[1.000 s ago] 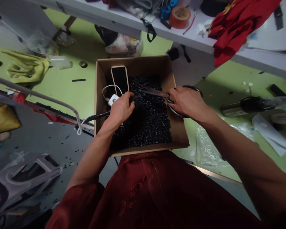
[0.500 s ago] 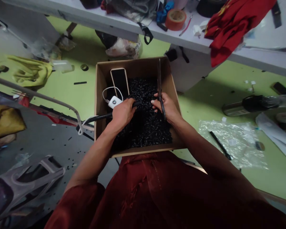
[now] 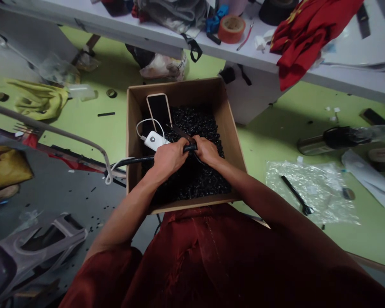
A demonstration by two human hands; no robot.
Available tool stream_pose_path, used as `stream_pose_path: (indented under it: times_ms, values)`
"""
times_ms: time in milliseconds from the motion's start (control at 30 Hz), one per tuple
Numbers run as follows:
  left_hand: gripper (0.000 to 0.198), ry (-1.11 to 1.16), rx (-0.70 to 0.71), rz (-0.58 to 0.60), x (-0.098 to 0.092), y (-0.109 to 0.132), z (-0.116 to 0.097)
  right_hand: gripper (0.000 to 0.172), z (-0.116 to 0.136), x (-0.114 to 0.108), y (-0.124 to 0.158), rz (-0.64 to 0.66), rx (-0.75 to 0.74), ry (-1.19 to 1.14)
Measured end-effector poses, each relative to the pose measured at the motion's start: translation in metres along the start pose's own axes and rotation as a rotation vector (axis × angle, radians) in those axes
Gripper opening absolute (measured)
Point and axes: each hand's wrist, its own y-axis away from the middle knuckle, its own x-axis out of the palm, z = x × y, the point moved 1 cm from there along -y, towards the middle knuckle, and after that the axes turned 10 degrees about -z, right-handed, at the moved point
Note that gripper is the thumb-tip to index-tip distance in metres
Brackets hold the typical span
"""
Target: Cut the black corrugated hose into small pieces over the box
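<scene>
My left hand (image 3: 170,159) is closed around a ribbed black tube (image 3: 137,160), which runs in over the left wall of a cardboard box (image 3: 235,128). The tube's end sticks out past my fingers toward my right hand (image 3: 207,150). That hand is closed on dark scissors (image 3: 182,134), their blades angled up and left across the tube near its end. Beneath both hands lies a heap of small shiny black pieces (image 3: 202,186). A phone (image 3: 158,109) and a white device with a looped cable (image 3: 154,140) rest in the box's left side.
A metal rail (image 3: 93,143) runs along the left. Ahead stands a white table (image 3: 167,36) with orange tape (image 3: 231,29) and red cloth (image 3: 304,34). On the right are a clear plastic sheet (image 3: 327,188), a black strip-like tool (image 3: 295,193) and a bottle (image 3: 314,145).
My right hand has moved left to the tube, swinging the scissors from upright to slanting left across it. My left hand has shifted slightly right with the tube.
</scene>
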Motion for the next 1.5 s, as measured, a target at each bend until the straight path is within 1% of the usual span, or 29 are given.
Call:
stream_pose_path:
  times_ms: [133, 300, 433, 600, 700, 767, 833, 933, 1067, 1167, 1333, 1500]
  values:
    - [0.032, 0.016, 0.048, 0.008, 0.004, 0.003, -0.005, 0.032, 0.000, 0.007, 0.000, 0.055, -0.033, 0.028]
    - [0.033, 0.054, 0.052, -0.015, 0.005, 0.004, -0.009, 0.030, -0.005, 0.015, 0.001, 0.104, -0.006, 0.055]
    - [0.032, 0.075, 0.027, -0.035, 0.004, 0.004, -0.011, 0.030, -0.006, 0.017, 0.003, 0.081, -0.008, 0.060]
    - [0.030, 0.065, 0.054, -0.045, 0.006, 0.003, -0.010, 0.029, -0.008, 0.018, 0.004, 0.093, -0.045, 0.035]
    - [0.029, 0.101, 0.055, -0.084, 0.006, 0.003, -0.009, 0.030, -0.010, 0.018, 0.001, 0.082, -0.013, -0.031]
    - [0.030, 0.135, 0.028, -0.126, 0.005, 0.002, -0.006, 0.033, -0.012, 0.016, -0.001, 0.041, 0.034, -0.118]
    - [0.030, 0.163, -0.010, -0.176, 0.002, 0.001, -0.003, 0.035, -0.014, 0.012, -0.004, -0.028, 0.099, -0.231]
    - [0.029, 0.193, -0.043, -0.236, -0.001, -0.002, 0.003, 0.038, -0.016, 0.003, -0.005, -0.106, 0.214, -0.471]
    - [0.028, 0.209, -0.011, -0.233, 0.000, -0.004, 0.005, 0.036, -0.015, -0.007, 0.001, -0.071, 0.330, -1.002]
    - [0.027, 0.215, 0.029, -0.205, 0.002, -0.003, 0.004, 0.034, -0.011, -0.013, 0.006, -0.051, 0.362, -1.243]
    - [0.030, 0.218, 0.051, -0.189, 0.003, -0.001, 0.003, 0.037, 0.003, -0.022, 0.012, -0.051, 0.371, -1.442]
    - [0.029, 0.226, 0.044, -0.180, 0.003, 0.000, 0.003, 0.035, 0.019, -0.028, 0.020, -0.044, 0.391, -1.500]
